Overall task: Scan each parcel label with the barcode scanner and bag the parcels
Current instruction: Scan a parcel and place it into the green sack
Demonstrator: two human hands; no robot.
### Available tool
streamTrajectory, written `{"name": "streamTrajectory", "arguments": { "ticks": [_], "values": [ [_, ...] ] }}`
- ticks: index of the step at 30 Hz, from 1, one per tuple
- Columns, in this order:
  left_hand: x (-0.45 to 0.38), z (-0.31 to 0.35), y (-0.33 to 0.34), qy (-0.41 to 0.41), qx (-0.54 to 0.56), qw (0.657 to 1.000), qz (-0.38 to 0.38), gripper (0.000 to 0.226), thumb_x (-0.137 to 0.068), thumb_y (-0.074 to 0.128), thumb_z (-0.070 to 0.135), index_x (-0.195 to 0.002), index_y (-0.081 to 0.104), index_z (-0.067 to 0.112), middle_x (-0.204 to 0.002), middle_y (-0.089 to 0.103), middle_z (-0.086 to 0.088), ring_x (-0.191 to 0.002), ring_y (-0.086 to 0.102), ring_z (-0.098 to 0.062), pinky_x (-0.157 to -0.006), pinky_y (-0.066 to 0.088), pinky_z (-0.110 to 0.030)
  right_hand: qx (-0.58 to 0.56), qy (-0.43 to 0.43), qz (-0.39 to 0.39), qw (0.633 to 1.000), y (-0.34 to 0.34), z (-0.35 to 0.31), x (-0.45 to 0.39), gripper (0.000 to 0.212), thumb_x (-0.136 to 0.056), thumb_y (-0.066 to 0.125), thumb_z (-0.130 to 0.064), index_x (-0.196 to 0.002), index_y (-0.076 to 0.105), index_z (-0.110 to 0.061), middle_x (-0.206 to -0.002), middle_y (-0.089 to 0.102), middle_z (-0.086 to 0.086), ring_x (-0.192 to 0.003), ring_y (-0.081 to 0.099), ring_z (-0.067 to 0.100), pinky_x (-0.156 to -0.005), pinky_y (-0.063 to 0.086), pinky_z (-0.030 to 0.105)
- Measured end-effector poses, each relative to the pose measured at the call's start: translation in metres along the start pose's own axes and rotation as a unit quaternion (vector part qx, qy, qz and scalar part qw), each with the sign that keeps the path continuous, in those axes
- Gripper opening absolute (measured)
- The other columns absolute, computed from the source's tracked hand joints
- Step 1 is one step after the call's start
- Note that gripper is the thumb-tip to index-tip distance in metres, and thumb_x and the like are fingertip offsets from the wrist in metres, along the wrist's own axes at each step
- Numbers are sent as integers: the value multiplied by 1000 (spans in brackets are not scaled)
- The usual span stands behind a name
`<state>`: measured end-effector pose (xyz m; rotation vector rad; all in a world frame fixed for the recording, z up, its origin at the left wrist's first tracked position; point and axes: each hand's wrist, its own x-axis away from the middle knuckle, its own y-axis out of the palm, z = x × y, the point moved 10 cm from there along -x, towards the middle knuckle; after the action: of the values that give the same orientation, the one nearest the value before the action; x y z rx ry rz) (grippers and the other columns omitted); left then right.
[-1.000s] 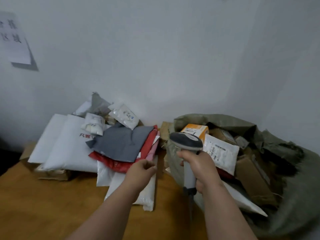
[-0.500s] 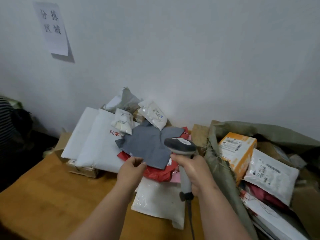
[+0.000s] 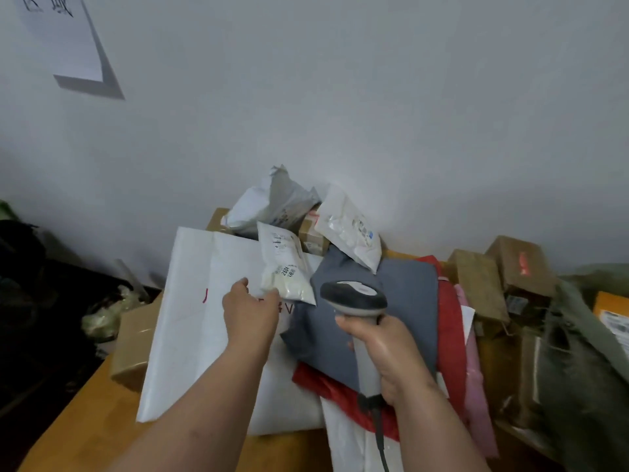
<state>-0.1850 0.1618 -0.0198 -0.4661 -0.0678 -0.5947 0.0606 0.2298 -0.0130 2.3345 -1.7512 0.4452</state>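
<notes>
Left hand (image 3: 250, 310) pinching small white pouch (image 3: 285, 267), right hand (image 3: 384, 349) gripping scanner (image 3: 354, 298)

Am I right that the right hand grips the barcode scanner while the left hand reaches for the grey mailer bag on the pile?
Not quite. The head view shows the right hand gripping the barcode scanner, but the left hand is at the small white pouch with the printed label, fingers at its lower edge, not at the grey mailer bag, which lies further right under the scanner.

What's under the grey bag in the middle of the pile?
Under the grey bag a red bag peeks out, with a pink one beside it. Anything lower is covered.
</notes>
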Motion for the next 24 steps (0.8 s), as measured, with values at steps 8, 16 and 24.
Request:
{"name": "streamTrajectory", "arguments": {
  "ticks": [8, 16, 24],
  "values": [
    [-54, 1, 40, -16, -27, 997, -74, 53, -92, 65, 32, -136, 53, 6, -135, 59, -15, -117, 58, -31, -97, 48, -39, 11, 21, 14, 1000, 27, 8, -38, 11, -80, 81, -19, -88, 74, -17, -62, 71, -14, -53, 63, -3, -50, 46, 13],
    [-43, -7, 42, -58, 147, 982, -103, 13, -94, 56, 7, -98, 65, 15, -96, 70, -4, -84, 67, -22, -67, 57, -36, -11, 20, 40, 999, 11, 7, -39, 13, -78, 82, -22, -89, 76, -18, -81, 78, 0, -76, 70, 16, -80, 56, 38],
    [44, -6, 32, -103, 325, 913, -225, 17, -95, 50, -2, -91, 61, 11, -92, 75, -10, -81, 66, -23, -69, 51, -33, -154, 18, -3, 988, -7, -2, -9, 21, -78, 80, -16, -99, 77, -15, -90, 78, 3, -84, 75, 18, -71, 58, 33]
  ]
}}
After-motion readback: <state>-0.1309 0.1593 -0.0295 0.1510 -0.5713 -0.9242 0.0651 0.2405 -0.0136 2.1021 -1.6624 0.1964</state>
